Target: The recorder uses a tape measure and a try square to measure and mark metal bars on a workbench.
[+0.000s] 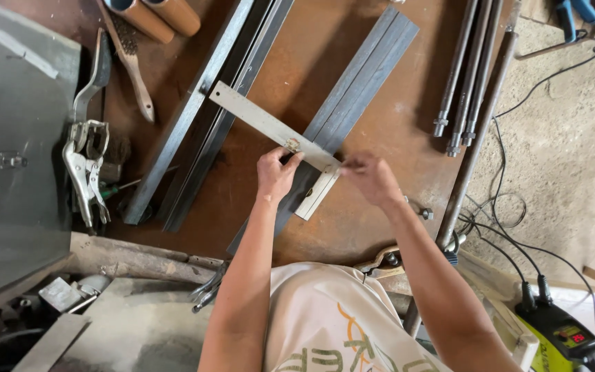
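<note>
I see open rusty tabletop (pixel 373 220) just below my hands, and a bare strip between the two bundles of steel bars (pixel 194 117). To the left locking pliers (pixel 85 169) and a wire brush (pixel 131 58) crowd the edge; threaded rods (pixel 464 76) block the right

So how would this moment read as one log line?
left hand: holds try square on steel bar | right hand: at square's edge | workbench: rusty
</note>
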